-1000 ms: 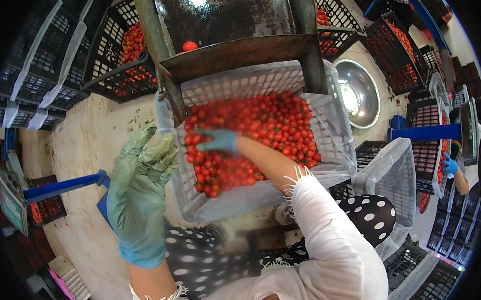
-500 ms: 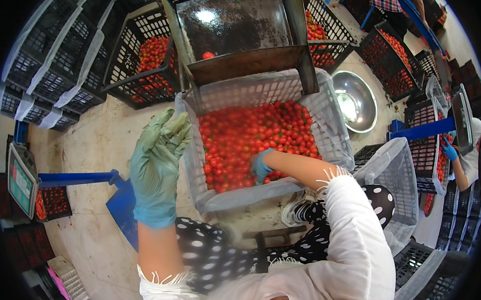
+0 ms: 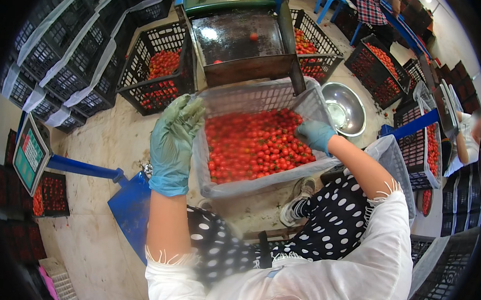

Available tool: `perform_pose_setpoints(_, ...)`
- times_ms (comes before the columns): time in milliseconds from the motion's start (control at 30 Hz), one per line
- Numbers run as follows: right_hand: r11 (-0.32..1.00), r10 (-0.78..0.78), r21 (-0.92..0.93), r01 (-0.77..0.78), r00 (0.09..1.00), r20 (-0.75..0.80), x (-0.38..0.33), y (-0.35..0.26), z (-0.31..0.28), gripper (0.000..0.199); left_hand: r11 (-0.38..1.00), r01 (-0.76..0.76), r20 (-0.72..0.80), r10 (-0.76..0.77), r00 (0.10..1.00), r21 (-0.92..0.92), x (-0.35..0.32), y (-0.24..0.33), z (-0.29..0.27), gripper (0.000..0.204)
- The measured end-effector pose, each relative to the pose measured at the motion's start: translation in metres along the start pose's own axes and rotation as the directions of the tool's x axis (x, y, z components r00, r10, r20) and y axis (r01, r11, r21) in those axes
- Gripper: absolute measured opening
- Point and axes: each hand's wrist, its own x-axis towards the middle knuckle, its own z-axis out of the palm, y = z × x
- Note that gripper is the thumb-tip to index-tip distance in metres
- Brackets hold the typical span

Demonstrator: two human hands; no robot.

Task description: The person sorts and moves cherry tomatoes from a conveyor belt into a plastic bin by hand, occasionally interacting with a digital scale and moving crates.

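Observation:
Small red cherry tomatoes (image 3: 267, 151) fill a crate (image 3: 228, 188) with a pale plastic liner in front of me. My left hand (image 3: 173, 144), in a blue-green glove stained over the fingers, is raised at the crate's left rim, its fingers stretched upward and nothing visible in them. Above the right side of the tomatoes is my right hand (image 3: 316, 136), gloved in blue, with its fingers curled together; what they hold, if anything, is hidden. A dark metal chute (image 3: 237, 40) slopes down to the crate's far side, with a loose tomato (image 3: 253, 37) on it.
Black crates of tomatoes (image 3: 160, 85) flank the chute. A steel bowl (image 3: 347, 109) lies right of the lined crate. Stacked crates (image 3: 67, 51) stand far left; a blue-based scale (image 3: 130, 209) is at left. Another person (image 3: 469, 138) is at the far right.
My right hand has moved from the middle of the tomatoes to their right side and lifted. My left hand stays raised at the left rim. Another tomato shows on the chute.

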Motion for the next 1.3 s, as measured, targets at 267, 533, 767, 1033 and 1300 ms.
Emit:
perform_pose_setpoints(267, 0.983, -0.057, 0.082, 0.165, 0.696, -0.716, -0.046, -0.029, -0.041, 0.048, 0.998, -0.058, -0.019, 0.059, 0.998, 0.021, -0.001, -0.018, 0.04, 0.04)
perform_pose_setpoints(533, 0.911, 0.042, 0.379, 0.164, 0.875, -0.482, -0.051, -0.032, -0.044, 0.038, 0.998, -0.027, 0.003, 0.026, 1.0, 0.055, 0.014, -0.047, 0.033, 0.039)
perform_pose_setpoints(767, 0.908, -0.177, 0.317, 0.275, 0.935, -0.306, -0.054, -0.064, -0.059, 0.041, 0.988, 0.062, -0.008, -0.061, 0.998, 0.145, 0.024, -0.062, 0.043, 0.045)
perform_pose_setpoints(1033, 0.875, -0.355, 0.222, 0.43, 0.882, -0.309, -0.032, -0.079, -0.047, 0.043, 0.992, 0.098, 0.051, -0.103, 0.993, 0.08, 0.035, -0.078, 0.057, 0.041)
perform_pose_setpoints(1300, 0.909, -0.305, 0.248, 0.336, 0.94, -0.156, -0.013, -0.078, -0.055, 0.047, 0.992, 0.102, 0.074, -0.108, 0.991, 0.074, 0.047, -0.081, 0.054, 0.042)
